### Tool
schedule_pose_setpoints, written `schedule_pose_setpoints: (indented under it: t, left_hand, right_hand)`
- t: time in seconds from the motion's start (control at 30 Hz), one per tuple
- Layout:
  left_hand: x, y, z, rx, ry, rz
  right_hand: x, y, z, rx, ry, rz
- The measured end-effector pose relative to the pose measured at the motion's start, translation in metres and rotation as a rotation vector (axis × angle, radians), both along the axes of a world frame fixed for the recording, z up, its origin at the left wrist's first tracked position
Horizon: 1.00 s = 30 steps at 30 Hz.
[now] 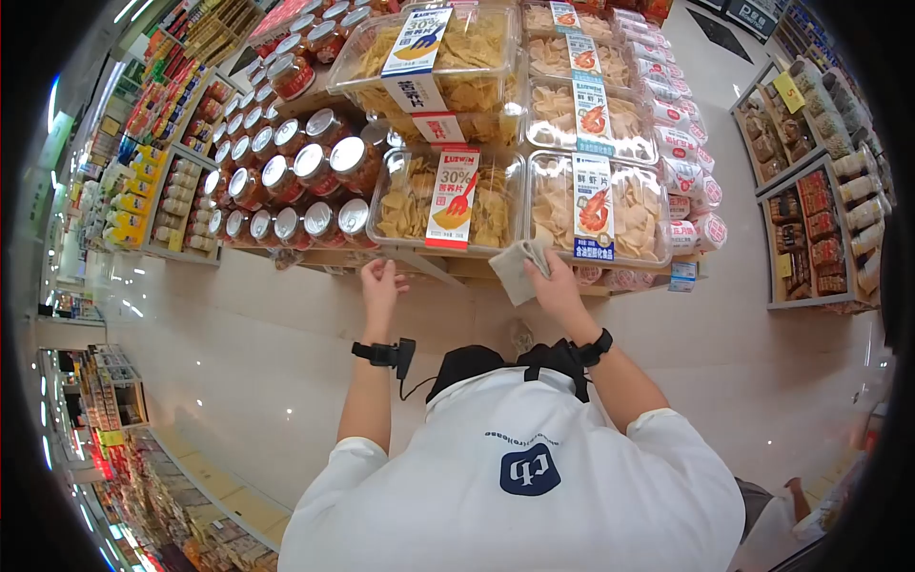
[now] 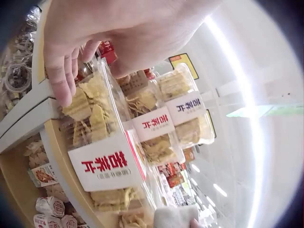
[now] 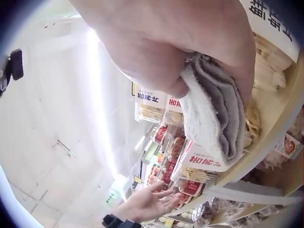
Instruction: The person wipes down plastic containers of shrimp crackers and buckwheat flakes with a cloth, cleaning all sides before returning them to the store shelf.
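My right hand (image 1: 559,292) pinches a folded pale grey cloth (image 1: 516,271) at the front edge of the display, just below the clear boxes. In the right wrist view the cloth (image 3: 209,111) shows several layers between thumb and fingers. My left hand (image 1: 380,290) has loosely bent fingers and holds nothing, near the front corner of a clear box of yellow chips (image 1: 410,195) with a red-and-white label. The left wrist view has its fingers overlapping that box's end. Right of it sits a clear box of pale prawn crackers (image 1: 634,205).
Lidded jars (image 1: 313,164) stand in tiers left of the boxes, with more chip boxes (image 1: 481,43) stacked behind. Red-and-white wrapped packs (image 1: 684,176) line the right side. A wooden shelf edge (image 1: 429,259) runs along the front. Other stocked shelves (image 1: 818,229) stand across the aisle.
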<state>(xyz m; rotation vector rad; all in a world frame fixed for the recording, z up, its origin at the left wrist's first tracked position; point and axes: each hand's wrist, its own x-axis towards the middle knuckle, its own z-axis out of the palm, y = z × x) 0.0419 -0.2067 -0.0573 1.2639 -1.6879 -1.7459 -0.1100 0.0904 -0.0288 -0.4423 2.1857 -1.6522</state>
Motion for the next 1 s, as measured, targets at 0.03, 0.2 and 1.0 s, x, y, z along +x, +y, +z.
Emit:
schedule_pose_setpoints:
  t: [0.03, 0.2, 1.0]
  left_hand:
    - [-0.003, -0.015, 0.000, -0.007, -0.001, -0.003]
    - [-0.022, -0.054, -0.001, 0.086, 0.031, 0.011]
    - [-0.203, -0.211, 0.177, -0.139, 0.372, -0.391]
  right_hand:
    - [0.002, -0.004, -0.002, -0.040, -0.041, 0.021]
    - [0.011, -0.027, -0.024, -0.204, -0.151, 0.055]
    - [-0.167, -0.099, 0.170, -0.980, -0.389, -0.171]
